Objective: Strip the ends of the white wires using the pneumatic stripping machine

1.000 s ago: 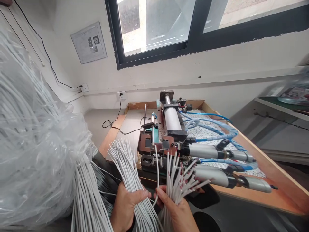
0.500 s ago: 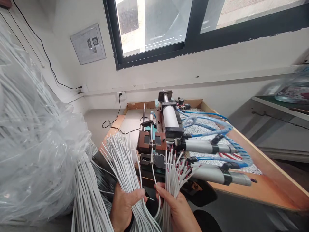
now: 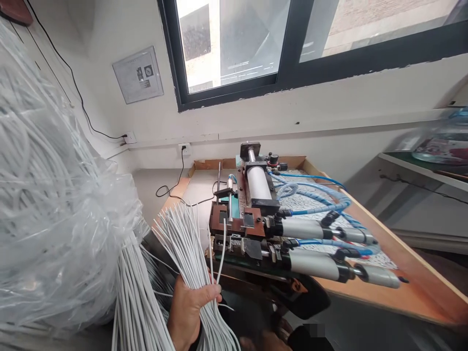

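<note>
My left hand (image 3: 192,304) is closed round a thick bundle of white cables (image 3: 185,246), their cut ends fanned upward. By its thumb, one cable (image 3: 222,256) stands apart and rises to the front of a pneumatic machine (image 3: 237,222); whether its tip touches the machine I cannot tell. The machine's brown jaw blocks and the metal plates below them stand apart. Low at the bottom edge, my right hand (image 3: 272,339) is smeared by motion and partly cut off. Its fingers, and anything in them, cannot be made out.
A large plastic-wrapped bundle of white cables (image 3: 69,219) fills the left side. Air cylinders (image 3: 310,265) and blue hoses (image 3: 340,197) reach right across the wooden-edged table (image 3: 413,292). A shelf (image 3: 431,168) holds a clear plastic container (image 3: 446,144). Window and wall stand behind.
My right hand has dropped away from the machine to the bottom edge. Its cable bundle with red-tipped ends is out of sight. The machine's jaws have moved apart. My left hand keeps its grip.
</note>
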Motion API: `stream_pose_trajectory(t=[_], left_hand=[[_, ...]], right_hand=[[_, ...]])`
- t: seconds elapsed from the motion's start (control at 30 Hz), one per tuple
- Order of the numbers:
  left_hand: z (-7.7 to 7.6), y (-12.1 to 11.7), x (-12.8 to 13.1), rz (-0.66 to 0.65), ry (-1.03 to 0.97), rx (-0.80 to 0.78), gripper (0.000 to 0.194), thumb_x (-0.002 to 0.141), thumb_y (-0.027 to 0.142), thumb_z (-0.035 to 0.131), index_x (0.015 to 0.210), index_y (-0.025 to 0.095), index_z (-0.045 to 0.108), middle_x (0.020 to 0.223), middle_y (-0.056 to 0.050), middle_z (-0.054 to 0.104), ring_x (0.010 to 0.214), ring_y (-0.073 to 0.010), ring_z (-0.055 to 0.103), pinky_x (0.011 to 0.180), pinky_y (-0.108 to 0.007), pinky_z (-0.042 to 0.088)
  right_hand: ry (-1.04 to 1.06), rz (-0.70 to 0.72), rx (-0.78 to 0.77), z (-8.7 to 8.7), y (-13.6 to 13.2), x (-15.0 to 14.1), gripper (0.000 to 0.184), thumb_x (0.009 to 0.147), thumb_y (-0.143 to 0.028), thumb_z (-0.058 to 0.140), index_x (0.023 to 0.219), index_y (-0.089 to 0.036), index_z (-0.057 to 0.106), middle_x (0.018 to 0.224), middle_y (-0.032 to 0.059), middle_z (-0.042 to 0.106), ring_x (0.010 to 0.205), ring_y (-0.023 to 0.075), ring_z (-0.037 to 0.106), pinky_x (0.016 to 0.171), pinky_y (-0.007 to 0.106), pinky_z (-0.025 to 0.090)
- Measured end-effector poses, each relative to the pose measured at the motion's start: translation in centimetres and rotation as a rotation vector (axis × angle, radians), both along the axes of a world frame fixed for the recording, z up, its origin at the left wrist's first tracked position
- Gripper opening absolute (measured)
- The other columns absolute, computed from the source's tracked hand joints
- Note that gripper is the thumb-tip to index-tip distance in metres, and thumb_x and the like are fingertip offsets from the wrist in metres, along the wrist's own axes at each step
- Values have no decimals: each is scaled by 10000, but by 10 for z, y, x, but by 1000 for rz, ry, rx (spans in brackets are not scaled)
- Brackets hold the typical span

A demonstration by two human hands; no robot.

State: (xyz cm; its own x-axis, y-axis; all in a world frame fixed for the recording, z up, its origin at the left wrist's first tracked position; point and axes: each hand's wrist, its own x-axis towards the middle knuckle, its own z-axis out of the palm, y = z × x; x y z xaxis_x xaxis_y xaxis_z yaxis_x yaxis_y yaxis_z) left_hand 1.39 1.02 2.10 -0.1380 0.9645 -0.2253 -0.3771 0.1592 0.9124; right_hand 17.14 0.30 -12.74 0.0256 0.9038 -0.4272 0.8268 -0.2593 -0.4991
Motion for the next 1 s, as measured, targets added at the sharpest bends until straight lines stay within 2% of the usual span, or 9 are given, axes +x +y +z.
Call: stream_pose_trajectory(t=[0.1, 0.13, 0.2, 0.3, 0.4, 0.5, 0.67, 0.8, 1.0], left_hand=[[-1, 2, 3, -31, 16, 18, 159, 521, 40, 661, 646, 124, 609, 522, 33, 593, 456, -106, 525, 468, -244, 440], [0, 2, 5, -52, 28, 37, 144, 523, 35, 657, 634, 117, 611, 514, 26, 596, 453, -106, 525, 465, -240, 434], [2, 2, 8, -92, 41, 69, 131, 530, 27, 648, 630, 107, 619, 510, 13, 608, 456, -108, 526, 467, -237, 427], [8, 2, 10, -132, 29, 93, 159, 532, 23, 649, 671, 101, 633, 542, -3, 632, 492, -119, 538, 487, -241, 432], [10, 2, 10, -144, 12, 100, 159, 545, 42, 664, 689, 102, 637, 585, -13, 646, 547, -131, 564, 547, -254, 448], [7, 3, 9, -54, -12, 24, 153, 554, 97, 690, 693, 117, 631, 585, -7, 644, 549, -146, 589, 584, -285, 466], [2, 5, 10, 12, -34, -81, 158, 556, 155, 700, 690, 109, 629, 590, -26, 649, 545, -176, 618, 557, -302, 485], [1, 5, 10, 24, 5, -10, 135, 543, 144, 699, 643, 114, 612, 520, 3, 612, 455, -136, 569, 452, -252, 453], [1, 7, 9, -47, 94, 101, 146, 562, 118, 684, 694, 116, 620, 537, 2, 622, 458, -126, 541, 454, -256, 448]], right_hand=[[209, 17, 133, 45, 12, -5, 390, 793, -437, 370, 717, -181, 655, 674, 69, 646, 692, 230, 596, 629, 308, 414], [475, -10, 202, 65, 17, -9, 451, 817, -444, 314, 709, -161, 649, 609, 50, 611, 611, 207, 567, 579, 295, 401], [972, -45, 238, 104, 26, -18, 379, 794, -450, 391, 798, -161, 636, 567, 1, 549, 522, 152, 488, 515, 261, 371], [1295, -122, 211, 137, 31, -30, 284, 739, -392, 533, 648, -143, 633, 485, -36, 459, 471, 101, 396, 491, 230, 319], [1438, -241, 136, 136, 30, -33, 251, 706, -366, 588, 648, -128, 647, 507, -25, 491, 453, 82, 369, 459, 217, 287], [1498, -377, 65, 126, 29, -32, 234, 675, -349, 628, 667, -116, 656, 496, -23, 500, 432, 68, 355, 439, 203, 272], [1605, -437, -96, 129, 34, -30, 246, 648, -349, 653, 598, -110, 633, 430, -51, 434, 385, 48, 346, 404, 180, 247], [1641, -491, -122, 136, 37, -33, 237, 625, -345, 671, 622, -111, 634, 435, -66, 404, 393, 46, 326, 414, 179, 281], [1594, -328, -152, 142, 33, -41, 275, 635, -389, 650, 675, -119, 621, 417, -78, 351, 386, 51, 316, 391, 178, 185]])
